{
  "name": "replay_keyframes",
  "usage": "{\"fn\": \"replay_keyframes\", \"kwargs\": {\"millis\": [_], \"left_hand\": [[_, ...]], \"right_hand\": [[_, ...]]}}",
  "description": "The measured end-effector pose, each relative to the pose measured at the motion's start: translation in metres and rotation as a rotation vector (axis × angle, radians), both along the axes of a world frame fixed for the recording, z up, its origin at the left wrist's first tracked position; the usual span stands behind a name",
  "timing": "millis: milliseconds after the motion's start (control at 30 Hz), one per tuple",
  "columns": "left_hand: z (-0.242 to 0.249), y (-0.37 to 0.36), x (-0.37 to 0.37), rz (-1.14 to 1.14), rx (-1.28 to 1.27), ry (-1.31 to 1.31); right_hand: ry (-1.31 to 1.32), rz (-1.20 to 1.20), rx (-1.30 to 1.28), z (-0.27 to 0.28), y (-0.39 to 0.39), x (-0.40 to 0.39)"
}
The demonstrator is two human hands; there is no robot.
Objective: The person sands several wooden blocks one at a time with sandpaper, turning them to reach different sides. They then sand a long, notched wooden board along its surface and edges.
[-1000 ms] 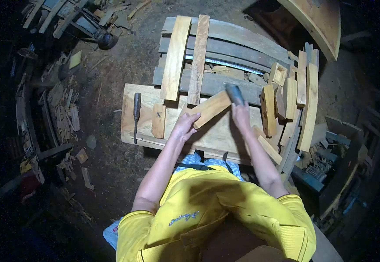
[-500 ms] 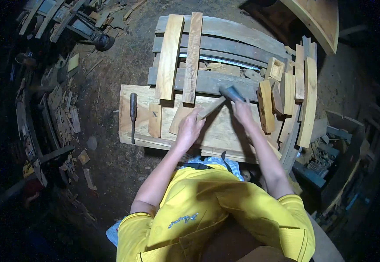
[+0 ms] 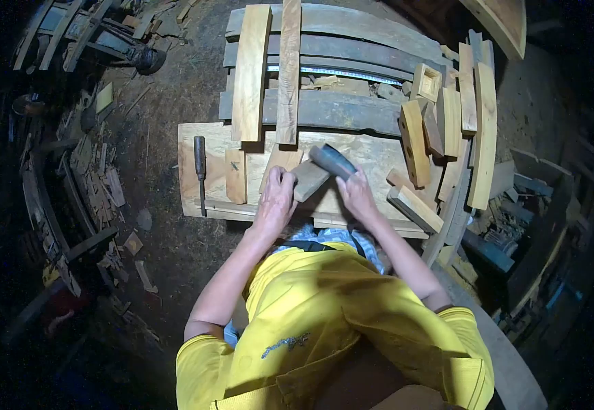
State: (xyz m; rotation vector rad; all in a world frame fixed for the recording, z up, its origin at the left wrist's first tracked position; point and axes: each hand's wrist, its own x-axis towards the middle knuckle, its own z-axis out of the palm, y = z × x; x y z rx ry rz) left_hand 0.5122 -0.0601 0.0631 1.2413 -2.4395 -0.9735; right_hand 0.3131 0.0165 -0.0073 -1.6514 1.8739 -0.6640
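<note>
My left hand (image 3: 276, 199) is closed on a short wooden block (image 3: 310, 179), whose broad face is turned up over the plywood board (image 3: 372, 147). In my right hand (image 3: 358, 194) is a dark cylindrical tool (image 3: 332, 162), tilted, its far end over the upper part of the block. Whether the two touch I cannot tell. Beneath and beside my left hand a light wood piece (image 3: 284, 161) lies on the board. Further left are a small wood piece (image 3: 236, 176) and a chisel-like tool with a dark handle (image 3: 200, 158).
Two long planks (image 3: 252, 75) lie across the grey slats (image 3: 351, 109) at the back. On the right are a block with holes (image 3: 415, 143), a hollowed block (image 3: 426, 83), long strips (image 3: 485, 137) and a short piece (image 3: 416, 208). Scraps litter the left floor.
The block in my left hand has turned to show its broad face. My right hand and the dark tool have moved left and closer to it. The whole view has shifted slightly.
</note>
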Motion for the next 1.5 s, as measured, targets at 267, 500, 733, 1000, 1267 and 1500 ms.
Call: {"fn": "replay_keyframes", "kwargs": {"millis": [267, 500, 733, 1000, 1267, 1500], "left_hand": [[-0.006, 0.004, 0.020, 0.190, 0.298, 0.135], [-0.011, 0.014, 0.018, 0.585, 1.157, 0.738], [-0.010, 0.020, 0.021, 0.743, 1.338, 0.806], [-0.053, 0.037, 0.029, 0.741, 1.479, 0.592], [0.043, -0.005, 0.032, 0.605, 1.074, 0.641], [-0.045, -0.134, -0.032, 0.699, 1.219, 1.411]], "right_hand": [[0.179, -0.009, 0.004, -0.032, 0.008, -0.004], [-0.080, 0.197, -0.297, 0.055, 0.000, 0.050], [0.209, -0.088, 0.034, -0.044, 0.010, 0.000], [0.038, 0.271, -0.300, 0.006, 0.013, 0.035], [0.163, -0.265, -0.079, -0.041, 0.007, -0.040], [-0.011, -0.365, 0.101, -0.007, 0.039, -0.013]]}}
